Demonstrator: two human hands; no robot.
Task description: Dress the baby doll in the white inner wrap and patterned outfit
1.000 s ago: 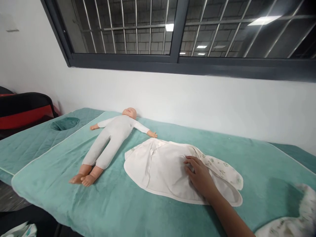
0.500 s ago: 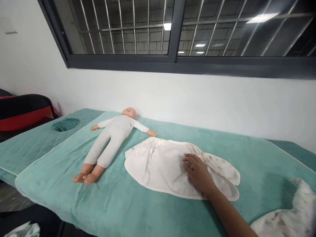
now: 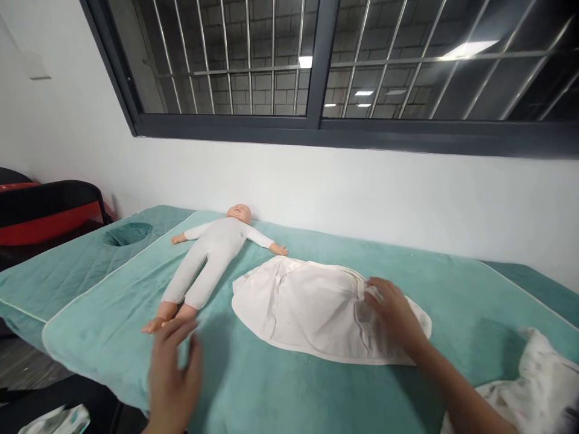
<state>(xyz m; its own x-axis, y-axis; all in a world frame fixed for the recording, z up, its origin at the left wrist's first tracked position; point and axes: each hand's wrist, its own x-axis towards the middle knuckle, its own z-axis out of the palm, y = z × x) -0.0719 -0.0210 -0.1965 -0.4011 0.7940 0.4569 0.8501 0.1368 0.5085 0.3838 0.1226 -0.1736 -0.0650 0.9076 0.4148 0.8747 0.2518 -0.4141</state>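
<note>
A white baby garment [image 3: 312, 313] lies spread out on the green cover, with a curved hem and a seam down its left part. My right hand [image 3: 395, 313] is over the garment's right part, its fingertips closed on a bunched fold of the cloth. Near the feet of a baby doll [image 3: 217, 247], my left hand [image 3: 174, 374] hovers with fingers apart, slightly blurred and holding nothing. The doll lies on its back in a whitish bodysuit, its arms stretched out and one hand close to the garment's top edge.
The green padded bed [image 3: 316, 398] stands against a white wall under a barred window [image 3: 312, 129]. A crumpled printed cloth [image 3: 534, 386] lies at the lower right. At the left are a face hole [image 3: 129, 234] in the bed and a black-and-red chair [image 3: 54, 211].
My left hand has come into view beside the doll's feet. My right hand has moved slightly right and gripped the cloth, whose printed right part is now mostly hidden. The view has tilted a little.
</note>
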